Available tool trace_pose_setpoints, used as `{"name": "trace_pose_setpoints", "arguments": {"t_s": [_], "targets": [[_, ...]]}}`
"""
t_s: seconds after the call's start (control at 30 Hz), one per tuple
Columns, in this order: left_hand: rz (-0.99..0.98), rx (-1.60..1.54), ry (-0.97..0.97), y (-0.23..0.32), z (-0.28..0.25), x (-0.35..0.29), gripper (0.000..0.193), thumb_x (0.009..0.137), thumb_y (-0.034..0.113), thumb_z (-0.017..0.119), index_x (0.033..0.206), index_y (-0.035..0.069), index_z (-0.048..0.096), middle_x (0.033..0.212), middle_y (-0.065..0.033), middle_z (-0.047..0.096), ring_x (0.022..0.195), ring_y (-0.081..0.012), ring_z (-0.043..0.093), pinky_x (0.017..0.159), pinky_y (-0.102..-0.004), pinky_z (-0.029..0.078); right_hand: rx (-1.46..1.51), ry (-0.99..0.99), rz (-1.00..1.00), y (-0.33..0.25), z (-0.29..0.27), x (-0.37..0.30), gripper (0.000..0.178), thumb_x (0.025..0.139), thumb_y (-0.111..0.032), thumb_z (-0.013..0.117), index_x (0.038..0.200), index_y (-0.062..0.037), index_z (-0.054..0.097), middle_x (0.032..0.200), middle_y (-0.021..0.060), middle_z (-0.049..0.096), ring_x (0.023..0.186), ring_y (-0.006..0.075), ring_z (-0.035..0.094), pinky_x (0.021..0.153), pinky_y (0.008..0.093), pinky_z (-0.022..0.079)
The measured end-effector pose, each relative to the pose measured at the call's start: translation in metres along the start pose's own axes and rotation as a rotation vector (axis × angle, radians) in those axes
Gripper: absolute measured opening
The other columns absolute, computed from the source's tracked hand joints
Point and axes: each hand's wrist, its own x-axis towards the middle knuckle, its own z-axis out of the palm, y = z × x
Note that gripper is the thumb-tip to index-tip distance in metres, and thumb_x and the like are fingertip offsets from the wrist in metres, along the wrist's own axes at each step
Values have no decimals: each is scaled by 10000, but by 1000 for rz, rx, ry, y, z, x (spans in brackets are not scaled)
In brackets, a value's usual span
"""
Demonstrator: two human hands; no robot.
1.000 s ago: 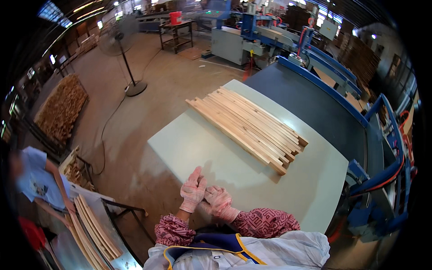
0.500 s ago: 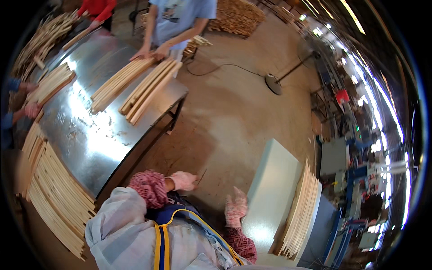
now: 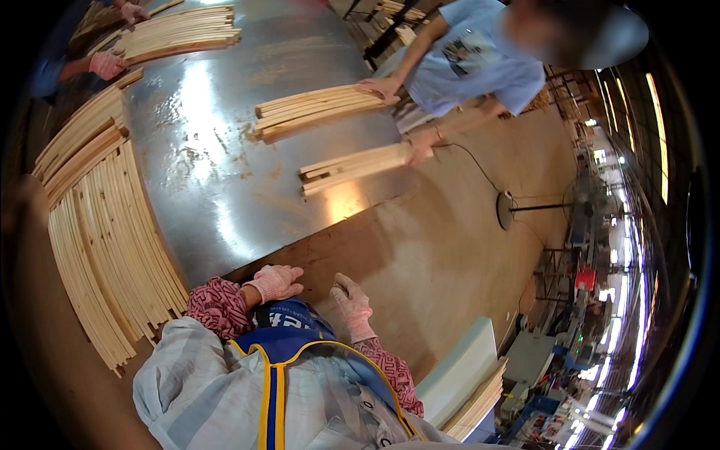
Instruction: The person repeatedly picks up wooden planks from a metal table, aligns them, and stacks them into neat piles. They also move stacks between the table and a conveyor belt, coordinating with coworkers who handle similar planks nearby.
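My left hand (image 3: pixel 277 283), in a pink-and-white knit glove, is held in front of my blue apron (image 3: pixel 289 319) near the metal table's front edge. Its fingers point right and hold nothing. Close beside it, my right hand (image 3: pixel 352 307) is raised in a matching glove, fingers apart and empty. The shiny metal table (image 3: pixel 262 202) lies beyond them. Wooden strips (image 3: pixel 112 255) lie side by side in a wide row to the left of my left arm. Two smaller bundles, a far one (image 3: pixel 319 111) and a nearer one (image 3: pixel 356 169), rest on the table under a co-worker's hands.
A co-worker in a light blue shirt (image 3: pixel 480 60) leans over the table's far right side. Another person's gloved hand (image 3: pixel 108 64) is by a strip bundle (image 3: pixel 180 34) at far left. A pale panel (image 3: pixel 461 367) with strips stands at lower right; a round-based stand (image 3: pixel 505 210) is on the floor.
My view has turned left, so the panel with strips now sits lower right and the table is nearer the middle. My right hand has come away from the panel, closer to my left.
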Motion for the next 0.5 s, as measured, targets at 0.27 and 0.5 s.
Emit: {"name": "trace_pose_setpoints", "arguments": {"t_s": [0.27, 0.5], "targets": [[-187, -377, 560, -39, -84, 20, 468, 891, 359, 542, 1289, 114, 553, 1198, -178, 625, 1094, -377, 589, 934, -423, 474, -143, -130, -15, -41, 25, 51, 457, 859, -155, 667, 1292, -44, 574, 1196, 152, 640, 1077, 211, 633, 937, 304, 488], [-413, 64, 679, -54, -207, 106, 877, 783, 498, 669, 1492, 183, 261, 1488, -202, 325, 1351, -404, 329, 1096, -481, 292, -259, -185, 67, -52, -3, 101, 457, 854, -177, 667, 1279, -34, 577, 1177, 158, 655, 1070, 231, 642, 933, 316, 490]]}}
